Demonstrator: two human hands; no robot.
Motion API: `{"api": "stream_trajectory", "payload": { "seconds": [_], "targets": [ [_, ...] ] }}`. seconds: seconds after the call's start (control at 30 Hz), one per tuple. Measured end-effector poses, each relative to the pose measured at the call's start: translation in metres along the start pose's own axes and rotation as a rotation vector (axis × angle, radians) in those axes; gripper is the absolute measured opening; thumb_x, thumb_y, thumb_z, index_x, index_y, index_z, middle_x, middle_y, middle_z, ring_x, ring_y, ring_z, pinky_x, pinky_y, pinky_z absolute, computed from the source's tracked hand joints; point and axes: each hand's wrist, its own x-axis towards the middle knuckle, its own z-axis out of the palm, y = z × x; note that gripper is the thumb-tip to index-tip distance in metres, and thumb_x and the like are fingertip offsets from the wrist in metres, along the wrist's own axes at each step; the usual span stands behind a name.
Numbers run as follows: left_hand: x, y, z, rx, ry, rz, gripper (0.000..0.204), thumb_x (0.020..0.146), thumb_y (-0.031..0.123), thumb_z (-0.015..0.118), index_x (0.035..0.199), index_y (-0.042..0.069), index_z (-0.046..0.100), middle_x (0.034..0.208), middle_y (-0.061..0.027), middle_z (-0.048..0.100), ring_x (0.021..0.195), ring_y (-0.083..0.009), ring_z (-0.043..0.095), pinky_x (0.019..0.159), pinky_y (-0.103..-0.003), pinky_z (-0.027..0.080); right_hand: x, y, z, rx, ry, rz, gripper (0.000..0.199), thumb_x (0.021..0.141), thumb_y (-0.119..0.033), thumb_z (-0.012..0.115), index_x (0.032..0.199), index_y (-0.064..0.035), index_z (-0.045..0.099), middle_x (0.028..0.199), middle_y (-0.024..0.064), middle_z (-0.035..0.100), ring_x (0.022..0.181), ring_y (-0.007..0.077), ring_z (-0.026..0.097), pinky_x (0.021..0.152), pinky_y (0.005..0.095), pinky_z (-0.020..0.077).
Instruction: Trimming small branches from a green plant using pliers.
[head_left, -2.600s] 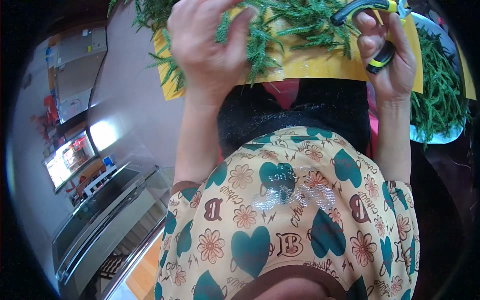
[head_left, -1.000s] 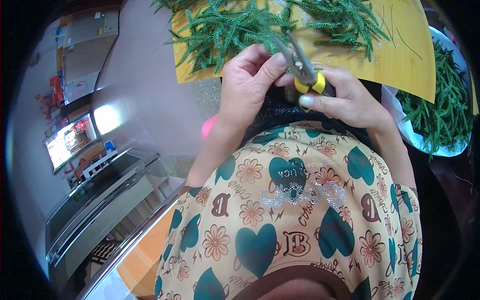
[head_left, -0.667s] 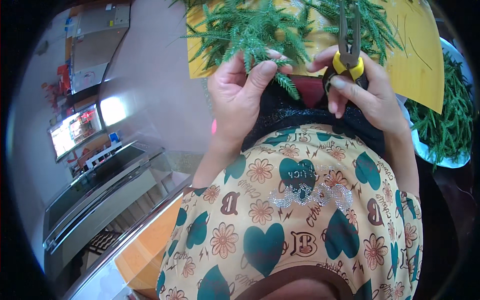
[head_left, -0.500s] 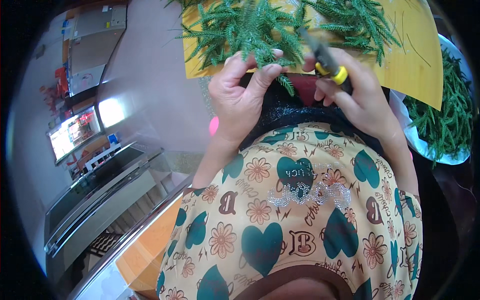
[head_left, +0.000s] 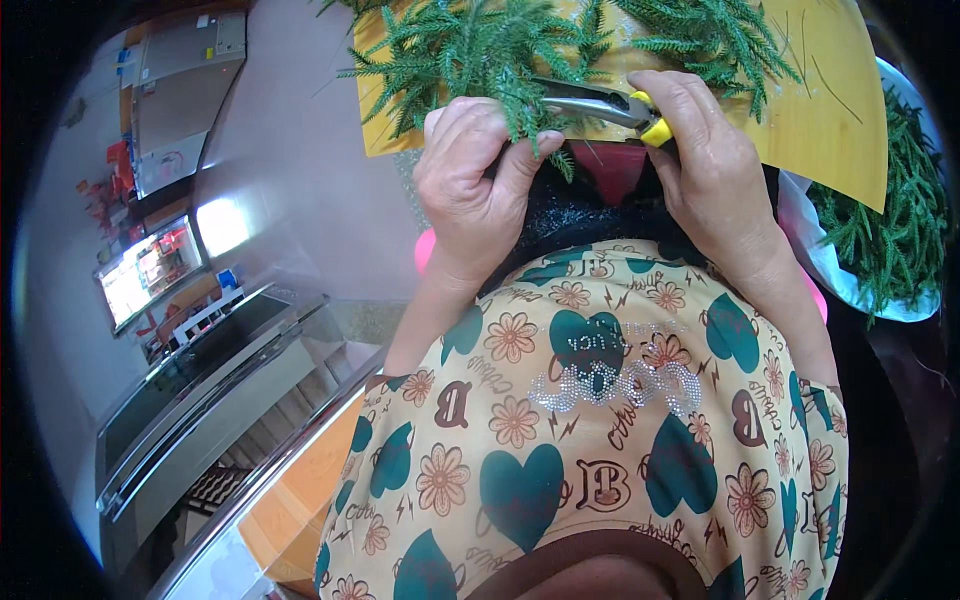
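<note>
Between the fingers and thumb of my left hand is a green artificial pine sprig, held above the near edge of the yellow table. My right hand grips pliers with yellow-and-black handles. Their jaws point left and lie at the sprig, close to my left fingertips. Foliage partly hides the jaw tips, so I cannot tell whether they bite on a stem. More pine branches lie behind my left hand, and another bunch rests farther right.
Beyond my hands is the yellow table, with thin loose stems on it. At the right stands a white-lined container heaped with green branches. On the left are a pale floor and a glass-topped cabinet.
My right hand has turned the pliers from pointing up and away to lying leftward, bringing their jaws to the sprig. My left hand keeps hold of the sprig, nearly in place.
</note>
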Motion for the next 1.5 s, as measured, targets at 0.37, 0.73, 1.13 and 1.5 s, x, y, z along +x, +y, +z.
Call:
{"api": "stream_trajectory", "payload": {
  "seconds": [0.37,0.73,1.13,1.5],
  "targets": [
    [0.000,-0.003,-0.001,0.139,-0.113,0.133,0.012,0.070,0.007,0.072,0.077,0.004,0.063,0.072,-0.0064,0.058,0.069,-0.0238,0.054,0.071,-0.034,0.037,0.000,0.003,0.001,-0.224,0.046,-0.080,0.056,0.068,0.009,0.061,0.121,-0.0041,0.048,0.112,0.0159,0.056,0.096,0.0343,0.059,0.076,0.0368,0.0518],
    [-0.004,0.004,0.009,-0.009,-0.281,-0.027,0.012,0.075,0.008,0.069,0.086,0.004,0.066,0.076,-0.0053,0.061,0.074,-0.0233,0.056,0.078,-0.034,0.036,-0.002,0.002,0.014,-0.297,0.109,-0.118,0.047,0.072,0.002,0.057,0.119,0.0006,0.049,0.111,0.0145,0.056,0.093,0.0287,0.060,0.076,0.0335,0.0520],
    [0.000,0.013,0.008,-0.491,-0.323,-0.526,0.014,0.088,0.012,0.061,0.092,-0.001,0.067,0.069,-0.0044,0.061,0.069,-0.0140,0.053,0.066,-0.028,0.042,-0.001,0.001,0.013,-0.426,0.127,-0.130,0.045,0.072,-0.002,0.059,0.116,0.0000,0.051,0.105,0.0145,0.058,0.093,0.0278,0.060,0.074,0.0340,0.0506],
    [0.000,0.013,0.012,-0.372,-0.299,-0.404,0.020,0.088,0.015,0.061,0.079,-0.002,0.066,0.071,-0.0078,0.061,0.067,-0.0182,0.054,0.064,-0.030,0.042,0.003,0.009,0.011,-0.461,0.180,-0.253,0.041,0.072,-0.003,0.059,0.112,0.0001,0.052,0.098,0.0124,0.058,0.093,0.0291,0.057,0.078,0.0373,0.0472]
  ]
}}
